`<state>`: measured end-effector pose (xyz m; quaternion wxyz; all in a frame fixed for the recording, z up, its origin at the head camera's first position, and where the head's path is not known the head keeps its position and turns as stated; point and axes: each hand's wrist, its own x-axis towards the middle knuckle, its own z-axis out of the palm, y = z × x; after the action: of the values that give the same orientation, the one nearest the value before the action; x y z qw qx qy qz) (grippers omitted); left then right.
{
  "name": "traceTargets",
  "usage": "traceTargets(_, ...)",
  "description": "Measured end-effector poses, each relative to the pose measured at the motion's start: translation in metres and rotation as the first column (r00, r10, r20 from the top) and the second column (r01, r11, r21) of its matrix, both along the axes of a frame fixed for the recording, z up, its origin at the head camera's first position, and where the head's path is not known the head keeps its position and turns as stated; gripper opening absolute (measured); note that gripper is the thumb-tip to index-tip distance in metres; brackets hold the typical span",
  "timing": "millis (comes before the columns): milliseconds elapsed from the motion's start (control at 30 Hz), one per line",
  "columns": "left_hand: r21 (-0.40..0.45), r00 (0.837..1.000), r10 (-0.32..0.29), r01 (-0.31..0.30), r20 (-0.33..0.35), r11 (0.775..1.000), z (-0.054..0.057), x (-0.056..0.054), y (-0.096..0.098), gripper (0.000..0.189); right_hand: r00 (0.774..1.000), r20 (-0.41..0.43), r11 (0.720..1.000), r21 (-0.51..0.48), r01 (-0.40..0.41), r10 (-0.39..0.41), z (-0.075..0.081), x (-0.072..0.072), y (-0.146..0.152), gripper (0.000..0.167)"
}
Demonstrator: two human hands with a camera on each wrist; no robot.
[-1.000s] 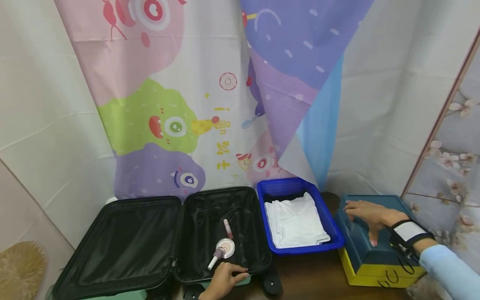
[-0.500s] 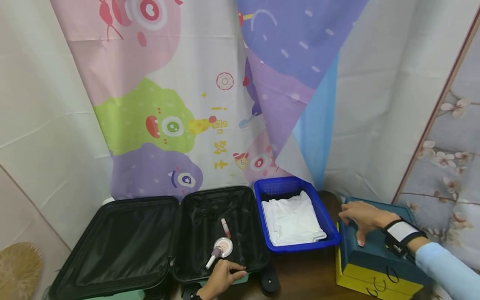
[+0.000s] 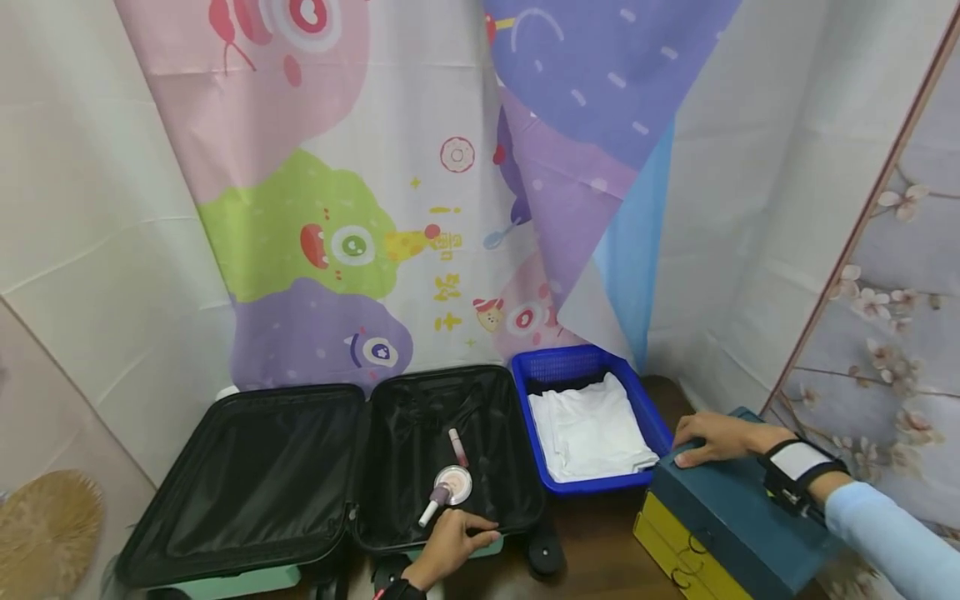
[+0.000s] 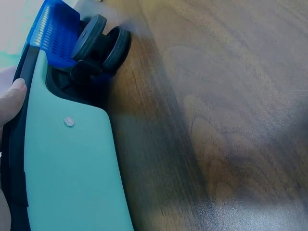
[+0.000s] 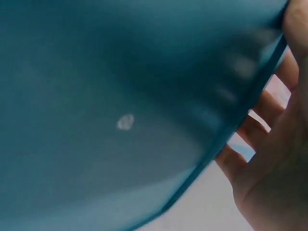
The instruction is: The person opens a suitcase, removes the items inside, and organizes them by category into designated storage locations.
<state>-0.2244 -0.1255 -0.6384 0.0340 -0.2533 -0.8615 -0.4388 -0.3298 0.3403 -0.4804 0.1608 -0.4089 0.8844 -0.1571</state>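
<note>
My left hand (image 3: 452, 543) pinches the front rim of an open suitcase (image 3: 390, 533); its thumb (image 4: 13, 100) lies on the black rim above the mint-green shell (image 4: 72, 159) in the left wrist view. On the black lining lie a pink-and-white cosmetic tube (image 3: 458, 448), a round clear-edged compact (image 3: 460, 486) and a mauve tube with a white cap (image 3: 434, 505). At the right, my right hand (image 3: 723, 437) grips the far left edge of a dark teal box (image 3: 750, 500). In the right wrist view, fingers (image 5: 250, 132) wrap behind that edge.
A blue basket (image 3: 551, 486) with folded white cloth (image 3: 592, 429) stands between suitcase and box. Under the teal box is a yellow box (image 3: 675, 546) with dark cord loops. The suitcase's other half (image 3: 262, 479) lies open at left. A patterned curtain (image 3: 450, 208) hangs behind.
My right hand has closed its grip on the teal box's edge. The teal and yellow boxes have swung round, their near side now facing left and forward. My left hand stays on the suitcase rim.
</note>
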Motion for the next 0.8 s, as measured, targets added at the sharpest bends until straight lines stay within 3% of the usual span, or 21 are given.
traceTargets(200, -0.024, 1.0, 0.019, -0.019, -0.009, 1.0, -0.001, 0.002, 0.002, 0.019, 0.996, 0.083, 0.999, -0.036, 0.039, -0.036, -0.001, 0.007, -0.012, 0.031)
traceTargets(367, -0.032, 0.999, 0.034, -0.035, -0.017, 0.999, 0.004, 0.002, 0.001, 0.019, 0.999, 0.042, 0.996, -0.092, 0.008, -0.004, 0.0, 0.006, -0.02, 0.025)
traceTargets(600, -0.041, 0.999, 0.038, -0.037, 0.02, 0.998, 0.004, 0.001, 0.0, 0.019, 0.997, 0.073, 0.998, -0.047, 0.044, -0.04, 0.004, 0.008, -0.036, 0.025)
traceTargets(800, -0.032, 0.999, 0.032, -0.032, 0.012, 0.999, 0.001, 0.003, 0.0, 0.02, 0.995, 0.094, 0.999, -0.039, 0.014, -0.01, 0.005, 0.007, -0.05, 0.02)
